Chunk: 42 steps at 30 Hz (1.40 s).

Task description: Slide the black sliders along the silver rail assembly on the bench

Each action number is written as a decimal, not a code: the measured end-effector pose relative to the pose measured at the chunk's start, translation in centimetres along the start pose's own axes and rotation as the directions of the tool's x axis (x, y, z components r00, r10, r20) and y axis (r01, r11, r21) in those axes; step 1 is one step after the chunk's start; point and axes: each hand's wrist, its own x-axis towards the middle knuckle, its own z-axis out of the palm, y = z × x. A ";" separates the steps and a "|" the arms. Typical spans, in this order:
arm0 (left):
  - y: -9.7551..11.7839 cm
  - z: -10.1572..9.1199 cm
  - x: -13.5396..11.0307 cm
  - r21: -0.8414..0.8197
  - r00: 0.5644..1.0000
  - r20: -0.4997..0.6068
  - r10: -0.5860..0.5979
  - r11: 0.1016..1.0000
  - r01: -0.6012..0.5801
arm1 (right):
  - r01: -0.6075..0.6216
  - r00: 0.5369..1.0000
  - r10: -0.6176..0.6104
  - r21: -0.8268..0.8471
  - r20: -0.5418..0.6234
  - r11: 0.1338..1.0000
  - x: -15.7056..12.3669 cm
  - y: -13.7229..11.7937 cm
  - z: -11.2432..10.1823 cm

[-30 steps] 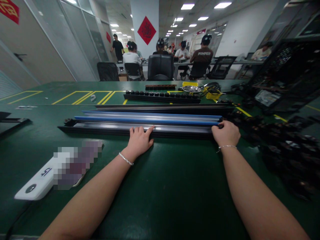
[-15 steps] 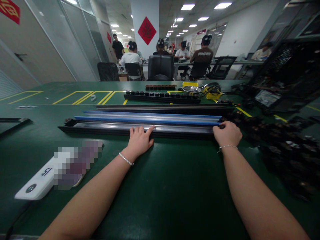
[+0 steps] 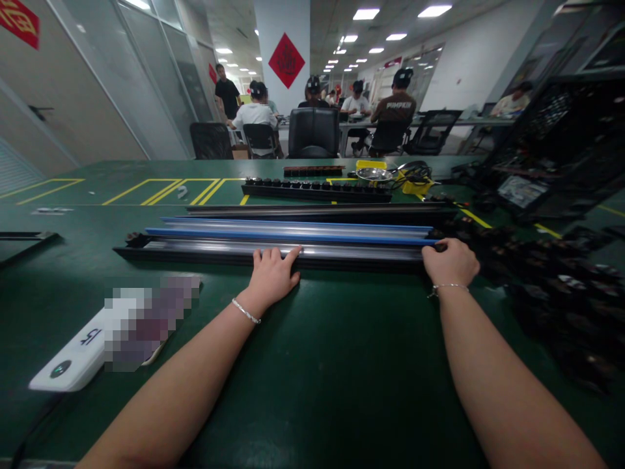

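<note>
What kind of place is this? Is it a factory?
Most likely a factory or assembly workshop. You can see long metal rails on a big green work table, a heap of small black parts to the right, and other people sitting at tables behind.

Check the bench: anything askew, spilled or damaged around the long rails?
No damage visible. The black rail, under the left hand and with the right hand curled at its right end, lies parallel to the blue strips. Only oddity: the heap of black parts sprawls loose over the table at the right, close to the rail ends.
</note>
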 end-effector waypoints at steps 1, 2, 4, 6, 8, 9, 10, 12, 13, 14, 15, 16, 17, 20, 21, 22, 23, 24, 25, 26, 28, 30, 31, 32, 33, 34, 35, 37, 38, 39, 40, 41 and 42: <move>0.0 0.0 0.0 -0.002 1.000 -0.002 0.002 1.000 -0.002 | -0.012 1.000 0.012 0.001 0.007 1.000 0.1 0.1 0.0; 0.0 0.0 0.0 -0.003 1.000 -0.001 0.001 1.000 -0.001 | -0.025 1.000 0.025 0.005 0.016 1.000 0.1 0.2 0.0; 0.0 0.0 0.0 -0.006 1.000 0.002 -0.002 1.000 0.002 | -0.056 0.998 0.055 0.020 0.032 0.998 0.2 0.3 -0.1; 0.0 0.0 0.0 -0.010 1.000 0.001 0.000 1.000 0.000 | -0.081 0.996 0.080 0.038 0.038 0.996 0.3 0.4 -0.1; 0.0 0.0 0.0 -0.008 1.000 -0.006 0.004 1.000 -0.004 | -0.093 0.995 0.090 0.053 0.043 0.994 0.4 0.5 -0.2; 0.0 0.1 0.0 -0.004 1.000 -0.007 0.004 1.000 -0.004 | -0.094 0.995 0.091 0.058 0.047 0.994 0.4 0.5 -0.2; 0.0 0.0 0.0 0.001 1.000 -0.006 0.004 1.000 -0.004 | -0.097 0.994 0.094 0.060 0.052 0.994 0.4 0.5 -0.3; 0.0 0.0 0.0 0.008 1.000 0.001 0.002 1.000 -0.002 | -0.111 0.992 0.108 0.055 0.064 0.992 0.5 0.5 -0.3; 0.0 0.0 0.0 0.009 1.000 0.005 0.002 1.000 -0.002 | -0.122 0.991 0.118 0.050 0.070 0.991 0.5 0.5 -0.4; 0.0 0.0 0.0 0.008 1.000 0.008 0.002 1.000 -0.002 | -0.132 0.989 0.129 0.044 0.075 0.990 0.6 0.5 -0.4; 0.0 0.0 0.0 0.007 1.000 0.008 0.001 1.000 -0.001 | -0.142 0.987 0.138 0.039 0.080 0.989 0.6 0.5 -0.5; 0.0 0.0 0.0 0.007 1.000 0.006 0.001 1.000 -0.001 | -0.147 0.986 0.144 0.037 0.083 0.988 0.7 0.5 -0.5; 0.0 0.0 0.0 0.007 1.000 0.004 0.002 1.000 -0.002 | -0.152 0.985 0.148 0.037 0.086 0.988 0.7 0.5 -0.6; 0.0 0.1 0.0 0.007 1.000 -0.008 0.003 1.000 -0.003 | -0.162 0.983 0.157 0.045 0.092 0.986 0.8 0.5 -0.8; 0.0 0.1 -0.1 0.005 1.000 -0.012 0.005 1.000 -0.005 | -0.164 0.983 0.159 0.050 0.095 0.985 0.8 0.5 -0.9; 0.0 0.1 -0.1 0.003 1.000 -0.014 0.005 1.000 -0.005 | -0.168 0.982 0.162 0.054 0.099 0.984 0.8 0.5 -1.0; -0.1 0.1 -0.1 0.002 1.000 -0.015 0.007 1.000 -0.007 | -0.175 0.980 0.169 0.059 0.102 0.983 0.8 0.5 -1.1; -0.1 0.2 0.0 0.003 1.000 -0.017 0.009 1.000 -0.009 | -0.186 0.978 0.179 0.062 0.106 0.981 0.8 0.5 -1.2; -0.1 0.2 0.0 0.006 1.000 -0.019 0.011 1.000 -0.011 | -0.200 0.975 0.193 0.065 0.109 0.978 0.9 0.5 -1.3; -0.1 0.2 0.0 0.009 1.000 -0.021 0.012 1.000 -0.012 | -0.216 0.972 0.208 0.066 0.111 0.974 0.9 0.5 -1.4; -0.1 0.2 0.0 0.012 1.000 -0.021 0.010 1.000 -0.010 | -0.239 0.966 0.230 0.064 0.116 0.969 0.9 0.6 -1.5; -0.1 0.2 0.0 0.011 1.000 -0.016 0.004 1.000 -0.004 | -0.251 0.963 0.242 0.062 0.118 0.966 1.0 0.6 -1.6; -0.1 0.2 0.0 0.009 1.000 -0.015 0.003 1.000 -0.003 | -0.256 0.962 0.248 0.062 0.117 0.965 1.1 0.7 -1.6; -0.1 0.3 0.0 0.008 1.000 -0.016 0.003 1.000 -0.003 | -0.260 0.961 0.252 0.065 0.116 0.963 1.1 0.8 -1.6; -0.1 0.3 0.0 0.005 1.000 -0.019 0.005 1.000 -0.005 | -0.264 0.960 0.255 0.067 0.114 0.962 1.2 0.9 -1.6; -0.1 0.3 0.0 0.002 1.000 -0.022 0.007 1.000 -0.007 | -0.267 0.960 0.258 0.070 0.112 0.961 1.2 1.0 -1.5; -0.1 0.3 0.0 -0.003 1.000 -0.024 0.008 1.000 -0.009 | -0.270 0.959 0.261 0.072 0.109 0.960 1.3 1.1 -1.5; -0.2 0.3 0.0 -0.019 1.000 -0.023 0.010 1.000 -0.010 | -0.276 0.958 0.268 0.071 0.103 0.959 1.4 1.3 -1.4; -0.2 0.3 0.0 -0.027 1.000 -0.021 0.009 1.000 -0.010 | -0.280 0.957 0.272 0.070 0.099 0.958 1.5 1.4 -1.4; -0.2 0.3 0.0 -0.034 1.000 -0.019 0.009 0.999 -0.010 | -0.283 0.956 0.276 0.069 0.097 0.957 1.6 1.5 -1.3; -0.2 0.3 0.0 -0.039 1.000 -0.018 0.008 0.999 -0.009 | -0.286 0.955 0.279 0.068 0.095 0.956 1.6 1.6 -1.3; -0.2 0.3 0.0 -0.039 1.000 -0.019 0.008 0.999 -0.009 | -0.289 0.955 0.282 0.067 0.094 0.955 1.7 1.7 -1.2; -0.2 0.3 0.0 -0.036 1.000 -0.019 0.007 0.999 -0.008 | -0.292 0.954 0.285 0.066 0.094 0.954 1.7 1.8 -1.2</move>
